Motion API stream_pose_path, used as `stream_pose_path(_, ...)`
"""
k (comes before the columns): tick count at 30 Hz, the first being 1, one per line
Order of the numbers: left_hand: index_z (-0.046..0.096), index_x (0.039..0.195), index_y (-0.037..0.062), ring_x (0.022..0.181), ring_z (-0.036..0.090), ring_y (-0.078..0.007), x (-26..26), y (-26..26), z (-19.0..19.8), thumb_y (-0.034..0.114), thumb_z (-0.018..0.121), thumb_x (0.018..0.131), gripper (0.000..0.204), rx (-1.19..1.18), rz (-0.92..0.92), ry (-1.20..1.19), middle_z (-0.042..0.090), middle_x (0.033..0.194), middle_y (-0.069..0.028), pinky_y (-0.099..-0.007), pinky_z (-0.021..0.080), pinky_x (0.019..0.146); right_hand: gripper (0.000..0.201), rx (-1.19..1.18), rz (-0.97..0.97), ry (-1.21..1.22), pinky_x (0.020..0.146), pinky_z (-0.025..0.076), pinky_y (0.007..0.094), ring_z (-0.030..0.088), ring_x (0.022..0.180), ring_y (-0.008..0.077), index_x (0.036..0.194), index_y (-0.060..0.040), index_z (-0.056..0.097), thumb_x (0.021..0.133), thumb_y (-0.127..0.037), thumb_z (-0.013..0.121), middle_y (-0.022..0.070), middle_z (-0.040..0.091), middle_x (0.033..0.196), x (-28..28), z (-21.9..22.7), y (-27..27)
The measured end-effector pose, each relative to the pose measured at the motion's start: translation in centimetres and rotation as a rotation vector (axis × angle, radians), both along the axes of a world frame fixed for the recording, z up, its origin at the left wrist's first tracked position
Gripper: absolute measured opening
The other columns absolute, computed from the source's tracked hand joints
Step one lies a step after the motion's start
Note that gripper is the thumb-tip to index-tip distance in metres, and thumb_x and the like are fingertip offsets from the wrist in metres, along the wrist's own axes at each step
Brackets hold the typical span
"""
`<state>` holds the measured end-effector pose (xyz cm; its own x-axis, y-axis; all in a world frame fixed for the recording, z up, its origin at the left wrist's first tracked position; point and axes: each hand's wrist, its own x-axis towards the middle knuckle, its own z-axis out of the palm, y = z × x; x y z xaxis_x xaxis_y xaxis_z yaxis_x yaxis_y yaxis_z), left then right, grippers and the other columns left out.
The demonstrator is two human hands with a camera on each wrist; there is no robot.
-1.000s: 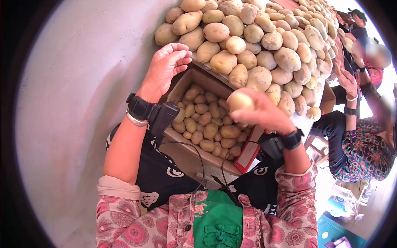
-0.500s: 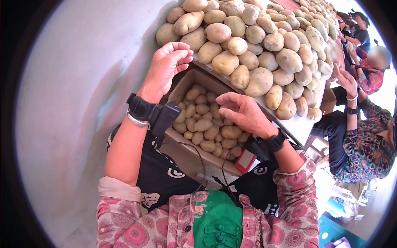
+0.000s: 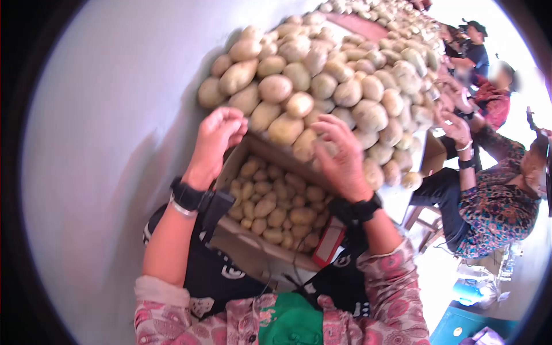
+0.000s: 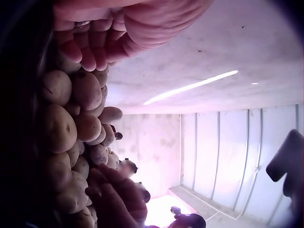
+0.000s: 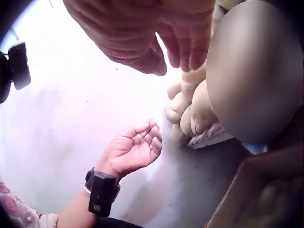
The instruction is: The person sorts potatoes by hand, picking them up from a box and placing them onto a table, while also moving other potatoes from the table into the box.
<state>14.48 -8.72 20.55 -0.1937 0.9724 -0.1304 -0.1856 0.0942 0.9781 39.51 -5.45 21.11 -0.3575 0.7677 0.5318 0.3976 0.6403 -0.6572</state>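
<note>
Heaped along the table's near edge, the potatoes (image 3: 322, 86) now meet the right hand (image 3: 339, 155), emptied since a second ago, fingers spread; the left hand (image 3: 215, 138) stays loosely curled, empty, beside the box (image 3: 230, 167).

Right hand (image 5: 156, 33) fills the frame's top, fingers relaxed above potatoes (image 5: 190, 114); left hand (image 5: 135, 147) lower centre, loosely cupped.

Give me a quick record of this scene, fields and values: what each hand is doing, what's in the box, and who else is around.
left hand: loosely curled, palm up, holding nothing, beside the box corner
right hand: fingers spread, reaching onto the potato pile; grip on a potato unclear
cardboard box: below the pile, filled with small potatoes
red card: at the box's near edge
other people: seated to the right along the pile
</note>
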Motion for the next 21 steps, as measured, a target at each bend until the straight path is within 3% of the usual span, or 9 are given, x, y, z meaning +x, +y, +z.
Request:
stream_pose_path(4,0.056,0.098,0.0098,0.078,0.06,-0.009,1.6,-0.1,-0.5,0.008,0.054,0.087,0.011,-0.094,-0.103,-0.036,0.062,0.09,-0.0011,-0.0223,0.048,0.068,0.045,0.073,-0.036,-0.045,0.097,0.042,0.04,0.048,0.116,0.0412,0.119,-0.0047,0.052,0.075,-0.002,0.061,0.0242,0.045,0.128,-1.2,-0.1,1.5)
stream_pose_path(7,0.055,0.099,0.0083,0.082,0.06,-0.0103,3.5,-0.6,0.0,0.008,0.055,0.088,0.012,-0.175,-0.228,0.026,0.063,0.092,-0.0031,-0.0226,0.048,0.069,0.054,-0.018,0.023,-0.071,0.105,0.034,0.0422,0.035,0.125,0.047,0.126,-0.005,0.047,0.074,0.002,0.058,0.0321,0.029,0.138,-2.3,-0.4,2.3)
stream_pose_path(13,0.057,0.099,0.0053,0.082,0.061,-0.0093,4.2,-0.3,0.1,0.008,0.055,0.089,0.011,-0.193,-0.307,0.024,0.064,0.093,-0.0037,-0.0213,0.046,0.068,0.061,-0.037,0.032,-0.169,0.106,0.031,0.0452,0.033,0.124,0.049,0.132,-0.0044,0.041,0.073,0.003,0.056,0.0346,0.027,0.137,-3.7,-1.7,4.0)
stream_pose_path(15,0.057,0.099,0.0055,0.082,0.06,-0.0089,4.2,-0.2,0.2,0.008,0.055,0.088,0.011,-0.178,-0.334,0.028,0.064,0.093,-0.0033,-0.0212,0.046,0.068,0.069,-0.09,0.007,-0.182,0.108,0.029,0.0423,0.032,0.128,0.0446,0.137,-0.0077,0.034,0.073,-0.001,0.06,0.0315,0.028,0.139,-3.9,-1.8,4.5)
stream_pose_path(21,0.057,0.099,0.0056,0.081,0.06,-0.0089,4.8,-0.1,-0.3,0.008,0.056,0.088,0.012,-0.18,-0.358,0.043,0.064,0.093,-0.0028,-0.0212,0.046,0.068,0.062,-0.085,-0.063,-0.186,0.099,0.037,0.0421,0.044,0.116,0.0387,0.129,-0.0049,0.039,0.074,-0.011,0.066,0.0222,0.044,0.124,-4.0,-1.6,5.4)
